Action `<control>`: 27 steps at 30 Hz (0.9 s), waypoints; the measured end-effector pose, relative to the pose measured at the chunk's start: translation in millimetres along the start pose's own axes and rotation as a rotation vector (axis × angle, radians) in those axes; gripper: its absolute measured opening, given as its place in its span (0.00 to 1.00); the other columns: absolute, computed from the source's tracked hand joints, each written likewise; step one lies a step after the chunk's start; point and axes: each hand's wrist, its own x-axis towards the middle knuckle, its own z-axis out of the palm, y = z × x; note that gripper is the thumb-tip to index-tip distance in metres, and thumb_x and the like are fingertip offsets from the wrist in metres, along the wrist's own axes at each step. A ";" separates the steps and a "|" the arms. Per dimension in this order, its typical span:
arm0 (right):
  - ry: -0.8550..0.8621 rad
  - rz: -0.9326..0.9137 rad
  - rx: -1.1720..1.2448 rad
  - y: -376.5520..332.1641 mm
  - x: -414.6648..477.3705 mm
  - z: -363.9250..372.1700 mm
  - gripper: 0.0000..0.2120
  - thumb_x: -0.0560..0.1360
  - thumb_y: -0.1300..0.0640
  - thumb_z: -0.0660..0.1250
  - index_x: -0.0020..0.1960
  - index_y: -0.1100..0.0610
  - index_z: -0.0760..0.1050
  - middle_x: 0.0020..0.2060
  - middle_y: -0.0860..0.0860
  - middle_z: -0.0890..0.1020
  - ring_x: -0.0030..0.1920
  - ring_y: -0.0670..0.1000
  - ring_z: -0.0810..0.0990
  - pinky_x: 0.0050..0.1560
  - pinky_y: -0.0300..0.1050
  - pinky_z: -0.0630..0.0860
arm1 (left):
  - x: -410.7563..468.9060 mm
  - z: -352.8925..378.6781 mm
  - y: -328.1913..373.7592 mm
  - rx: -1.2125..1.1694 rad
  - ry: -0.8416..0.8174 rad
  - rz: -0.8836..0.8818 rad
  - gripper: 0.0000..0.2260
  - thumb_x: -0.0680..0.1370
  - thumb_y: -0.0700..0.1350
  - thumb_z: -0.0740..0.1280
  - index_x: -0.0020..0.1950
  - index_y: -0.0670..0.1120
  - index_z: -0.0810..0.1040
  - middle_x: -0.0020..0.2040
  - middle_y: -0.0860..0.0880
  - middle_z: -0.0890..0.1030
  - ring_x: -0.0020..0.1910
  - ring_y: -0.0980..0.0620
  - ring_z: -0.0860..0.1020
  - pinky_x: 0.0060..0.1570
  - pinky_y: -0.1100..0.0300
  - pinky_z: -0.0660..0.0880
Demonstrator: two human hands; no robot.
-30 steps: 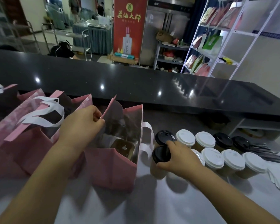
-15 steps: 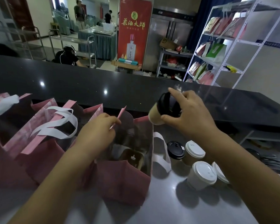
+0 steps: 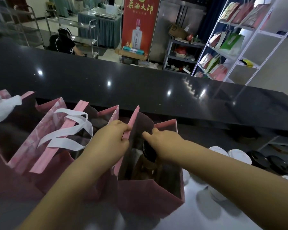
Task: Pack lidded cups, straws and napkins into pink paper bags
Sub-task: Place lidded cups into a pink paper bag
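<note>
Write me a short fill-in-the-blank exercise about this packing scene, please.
1. The left hand pinches the rim of a ____ paper bag.
2. The right hand holds a cup with a ____ lid inside that bag.
3. The handles on the neighbouring bag are ____.
Missing words: pink; black; white.

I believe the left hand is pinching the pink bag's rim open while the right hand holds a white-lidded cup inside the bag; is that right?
Not quite: the lid is black, not white. The head view shows the left hand pinching the rim of the pink bag open while the right hand holds a black-lidded cup inside the bag.
</note>
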 end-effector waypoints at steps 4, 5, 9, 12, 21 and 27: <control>-0.104 -0.020 -0.042 -1.6 18.4 18.9 0.37 0.66 0.56 0.74 0.68 0.53 0.57 0.59 0.59 0.70 0.52 0.60 0.77 0.41 0.51 0.75 | -0.2 -0.9 -5.7 -0.041 -0.025 0.020 0.19 0.74 0.37 0.62 0.64 0.48 0.74 0.60 0.54 0.74 0.52 0.56 0.74 0.50 0.64 0.69; -0.113 -0.027 -0.043 -0.9 20.9 22.8 0.36 0.67 0.56 0.74 0.68 0.54 0.57 0.59 0.59 0.70 0.52 0.60 0.77 0.42 0.51 0.76 | -0.1 -1.4 -7.7 -0.041 -0.026 0.022 0.19 0.74 0.37 0.62 0.65 0.48 0.74 0.60 0.54 0.74 0.52 0.56 0.74 0.50 0.65 0.69; -0.124 -0.027 -0.021 0.1 25.9 38.4 0.36 0.67 0.55 0.74 0.68 0.53 0.57 0.58 0.59 0.70 0.50 0.60 0.77 0.39 0.50 0.74 | 0.9 -1.9 -14.2 -0.024 -0.031 0.014 0.17 0.75 0.38 0.62 0.63 0.46 0.75 0.58 0.53 0.74 0.50 0.55 0.74 0.48 0.64 0.68; -0.125 -0.038 0.027 1.1 26.5 45.3 0.36 0.67 0.52 0.74 0.68 0.53 0.58 0.58 0.59 0.70 0.49 0.60 0.77 0.36 0.49 0.71 | 2.0 -1.8 -17.0 -0.023 -0.047 0.014 0.16 0.75 0.39 0.62 0.62 0.47 0.75 0.58 0.53 0.74 0.49 0.56 0.73 0.47 0.64 0.68; -0.170 -0.042 -0.061 -3.1 33.6 60.6 0.38 0.70 0.58 0.70 0.73 0.51 0.53 0.63 0.61 0.67 0.52 0.63 0.77 0.42 0.53 0.73 | 3.6 2.3 -19.1 -0.033 -0.034 0.033 0.19 0.73 0.38 0.62 0.62 0.49 0.76 0.57 0.55 0.74 0.48 0.57 0.72 0.48 0.64 0.66; -0.191 -0.035 0.054 4.7 30.6 54.5 0.37 0.69 0.50 0.72 0.72 0.52 0.57 0.61 0.59 0.69 0.54 0.61 0.76 0.45 0.52 0.73 | -4.7 0.6 -11.5 -0.099 -0.004 0.066 0.14 0.76 0.39 0.63 0.56 0.56 0.79 0.55 0.60 0.75 0.48 0.60 0.74 0.48 0.64 0.71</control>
